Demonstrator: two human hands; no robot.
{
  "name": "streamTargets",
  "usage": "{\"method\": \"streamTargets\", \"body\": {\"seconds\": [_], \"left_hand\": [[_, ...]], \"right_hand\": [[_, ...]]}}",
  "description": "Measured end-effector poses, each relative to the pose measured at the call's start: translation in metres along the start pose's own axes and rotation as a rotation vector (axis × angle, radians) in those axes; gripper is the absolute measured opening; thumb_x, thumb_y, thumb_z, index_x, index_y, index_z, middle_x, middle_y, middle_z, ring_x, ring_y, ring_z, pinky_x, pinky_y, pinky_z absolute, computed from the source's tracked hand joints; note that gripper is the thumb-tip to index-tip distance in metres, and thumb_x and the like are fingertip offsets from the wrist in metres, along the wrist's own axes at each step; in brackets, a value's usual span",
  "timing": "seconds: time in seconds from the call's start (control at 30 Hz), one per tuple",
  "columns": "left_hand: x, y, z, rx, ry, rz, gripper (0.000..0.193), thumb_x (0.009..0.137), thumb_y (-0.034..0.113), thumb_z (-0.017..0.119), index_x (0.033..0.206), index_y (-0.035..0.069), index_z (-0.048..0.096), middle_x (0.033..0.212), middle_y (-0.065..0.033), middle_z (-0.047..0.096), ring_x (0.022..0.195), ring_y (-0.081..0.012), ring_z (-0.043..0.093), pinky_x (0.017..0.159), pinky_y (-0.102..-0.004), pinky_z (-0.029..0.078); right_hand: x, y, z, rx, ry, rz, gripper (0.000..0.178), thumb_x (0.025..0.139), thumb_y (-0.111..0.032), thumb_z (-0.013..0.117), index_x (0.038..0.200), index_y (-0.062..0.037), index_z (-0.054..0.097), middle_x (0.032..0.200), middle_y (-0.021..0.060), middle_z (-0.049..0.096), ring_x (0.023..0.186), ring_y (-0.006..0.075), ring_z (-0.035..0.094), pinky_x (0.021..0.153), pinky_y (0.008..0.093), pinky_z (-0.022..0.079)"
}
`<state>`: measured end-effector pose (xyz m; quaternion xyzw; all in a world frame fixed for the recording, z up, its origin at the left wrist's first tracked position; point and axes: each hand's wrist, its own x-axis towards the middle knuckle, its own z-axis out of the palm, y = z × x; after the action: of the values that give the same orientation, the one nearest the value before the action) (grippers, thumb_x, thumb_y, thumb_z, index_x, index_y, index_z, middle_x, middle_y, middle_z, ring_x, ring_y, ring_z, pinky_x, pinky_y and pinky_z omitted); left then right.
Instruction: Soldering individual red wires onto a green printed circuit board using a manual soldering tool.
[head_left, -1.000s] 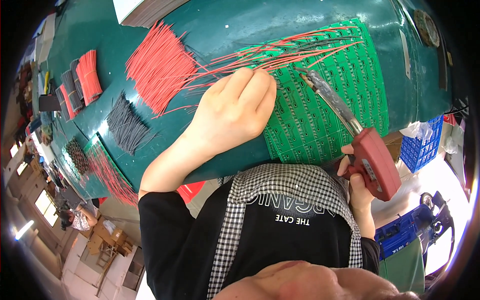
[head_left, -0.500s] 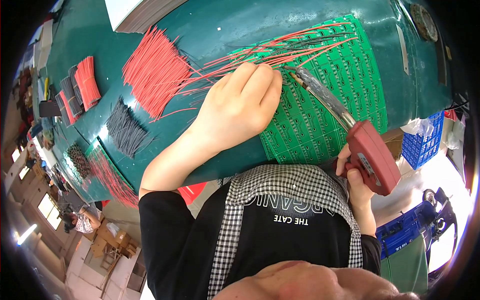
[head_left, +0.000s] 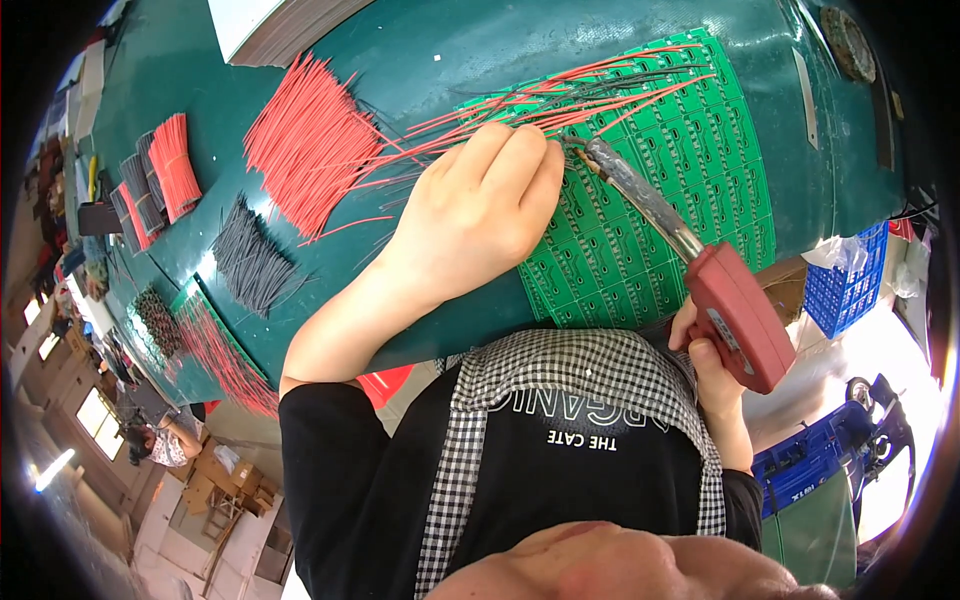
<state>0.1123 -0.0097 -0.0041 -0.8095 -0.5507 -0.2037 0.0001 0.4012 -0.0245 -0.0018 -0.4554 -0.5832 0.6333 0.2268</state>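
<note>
My left hand [head_left: 475, 215] is closed over the upper part of the green circuit board panel [head_left: 690, 200], its fingers pinched together. What the fingertips hold is hidden; red and black wires [head_left: 610, 105] fan across the board beside them. My right hand [head_left: 710, 370] is wrapped around the handle of a red soldering gun [head_left: 740, 310]. The gun's long metal barrel slants up and left over the board, and its thin tip lies right beside my left fingertips.
Left of the board lie a large pile of red wires [head_left: 312, 145] and a smaller pile of black wires [head_left: 252, 255]. Farther left are tied wire bundles [head_left: 175, 165] and a board with wires attached [head_left: 225, 350]. A blue crate [head_left: 848, 285] stands beyond the right table edge.
The soldering gun and my right hand have shifted slightly left, with the gun's tip edging closer to my left fingers. My left hand is almost still.
</note>
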Motion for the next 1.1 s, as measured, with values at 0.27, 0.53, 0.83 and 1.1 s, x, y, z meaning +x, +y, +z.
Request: {"method": "streamTargets", "body": {"seconds": [0.27,0.53,0.83,1.1], "left_hand": [[0.001,0.0,-0.001,0.017,0.021,0.003,0.028,0.065,0.004,0.061,0.093,-0.001,0.062,0.087,-0.0087,0.056,0.072,-0.0213,0.057,0.06,-0.03,0.049],[0.004,0.005,-0.01,0.138,0.155,0.068,0.02,0.062,0.007,0.061,0.081,0.002,0.06,0.078,-0.0031,0.052,0.071,-0.0144,0.055,0.052,-0.0243,0.047],[0.035,0.018,-0.005,0.113,-0.019,0.12,0.032,0.061,0.006,0.063,0.092,0.0,0.064,0.078,-0.0035,0.054,0.07,-0.0158,0.058,0.052,-0.0268,0.045],[0.029,0.004,-0.003,0.096,-0.076,0.018,0.033,0.061,0.007,0.06,0.092,0.001,0.064,0.076,-0.0038,0.053,0.066,-0.0157,0.055,0.05,-0.0266,0.045]], "right_hand": [[-0.005,-0.016,0.012,0.246,0.16,-0.039,0.064,0.08,-0.034,0.069,0.124,0.0046,0.042,0.106,0.0199,0.058,0.06,0.0166,0.054,0.053,0.0255,0.045],[-0.016,-0.021,-0.013,0.227,0.236,-0.147,0.063,0.08,-0.031,0.069,0.123,0.0059,0.042,0.104,0.0219,0.058,0.057,0.017,0.054,0.05,0.0264,0.045],[0.013,-0.033,-0.034,0.37,0.087,-0.066,0.057,0.082,-0.023,0.068,0.126,0.0038,0.044,0.112,0.0217,0.057,0.064,0.0161,0.055,0.056,0.0251,0.045],[0.02,-0.017,-0.036,-0.01,-0.015,0.064,0.068,0.066,0.0,0.07,0.128,0.0047,0.042,0.096,0.0138,0.063,0.065,0.0149,0.059,0.055,0.0225,0.045]]}}
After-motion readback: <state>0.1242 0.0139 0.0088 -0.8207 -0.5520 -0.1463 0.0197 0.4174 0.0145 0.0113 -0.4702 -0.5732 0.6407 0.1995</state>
